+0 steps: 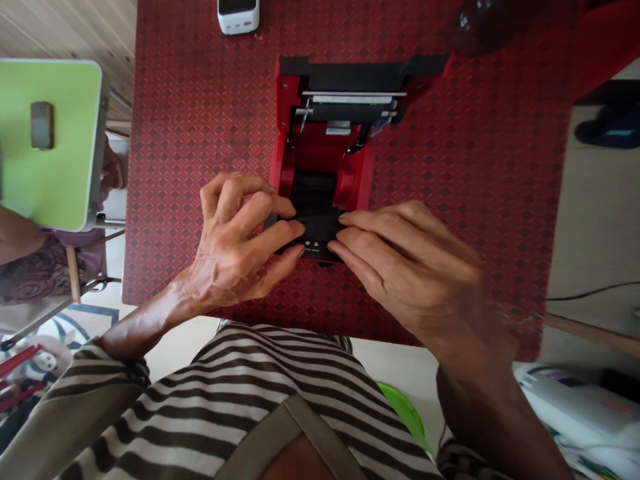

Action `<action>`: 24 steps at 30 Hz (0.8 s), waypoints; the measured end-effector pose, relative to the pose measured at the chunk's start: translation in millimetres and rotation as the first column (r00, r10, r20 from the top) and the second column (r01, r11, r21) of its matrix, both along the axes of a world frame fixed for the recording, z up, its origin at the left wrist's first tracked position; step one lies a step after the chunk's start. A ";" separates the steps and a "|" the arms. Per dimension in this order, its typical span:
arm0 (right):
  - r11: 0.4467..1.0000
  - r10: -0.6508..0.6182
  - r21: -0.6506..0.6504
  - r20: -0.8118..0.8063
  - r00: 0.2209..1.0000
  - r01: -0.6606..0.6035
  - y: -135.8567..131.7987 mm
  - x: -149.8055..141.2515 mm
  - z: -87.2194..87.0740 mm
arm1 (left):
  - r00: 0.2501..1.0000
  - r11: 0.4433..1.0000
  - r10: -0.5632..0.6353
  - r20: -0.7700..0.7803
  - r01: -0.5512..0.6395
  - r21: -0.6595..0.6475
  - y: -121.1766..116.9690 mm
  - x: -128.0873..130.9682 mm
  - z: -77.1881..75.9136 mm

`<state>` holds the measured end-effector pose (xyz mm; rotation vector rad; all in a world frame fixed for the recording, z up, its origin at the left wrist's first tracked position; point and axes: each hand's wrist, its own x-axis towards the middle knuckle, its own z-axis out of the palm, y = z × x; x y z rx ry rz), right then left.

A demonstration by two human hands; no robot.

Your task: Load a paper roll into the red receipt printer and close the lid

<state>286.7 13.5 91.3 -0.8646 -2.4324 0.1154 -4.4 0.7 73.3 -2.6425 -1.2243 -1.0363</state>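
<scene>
A red machine that looks like a label printer (364, 180) stands on the table with its lid (355, 77) raised, showing a roller and metal bars. Black strip material (316, 225) runs from inside the body over its front edge, where small white markings show. My left hand (245, 233) has its fingers bent, with the thumb and fingertips pressed at the strip's left edge. From the other side, my right hand (410, 260) pinches the strip's right edge between thumb and fingers. The fingertips partly cover the machine's front.
The table (200, 120) has a red patterned cover. At its far side are a white device (239, 19) and a dark rounded object (480, 27). A green-topped table (65, 180) with a phone (42, 125) stands left, beside a seated person. A cable (595, 293) hangs at right.
</scene>
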 end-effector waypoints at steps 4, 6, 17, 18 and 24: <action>1.000 -0.021 -0.003 0.019 1.000 0.021 -4.6 2.8 -2.1 | 0.999 0.998 0.048 -0.024 -0.049 -0.028 -20.8 8.4 0.6; 1.000 -0.014 -0.016 0.026 1.000 0.015 -7.9 2.8 -4.7 | 0.998 0.999 0.018 -0.056 -0.019 -0.026 -33.2 13.5 -1.2; 0.977 -0.161 0.127 -0.076 0.984 0.169 20.3 18.8 21.2 | 0.986 0.998 0.056 -0.155 -0.059 -0.014 -46.2 27.9 -4.8; 0.961 -0.245 0.101 -0.106 0.964 0.256 34.4 17.9 24.7 | 0.989 0.998 0.051 -0.141 -0.054 -0.014 -45.7 28.6 -5.1; 0.977 -0.195 0.087 -0.029 0.980 0.196 99.9 -3.4 20.6 | 0.989 0.999 0.052 -0.139 -0.054 -0.009 -45.5 30.6 -9.2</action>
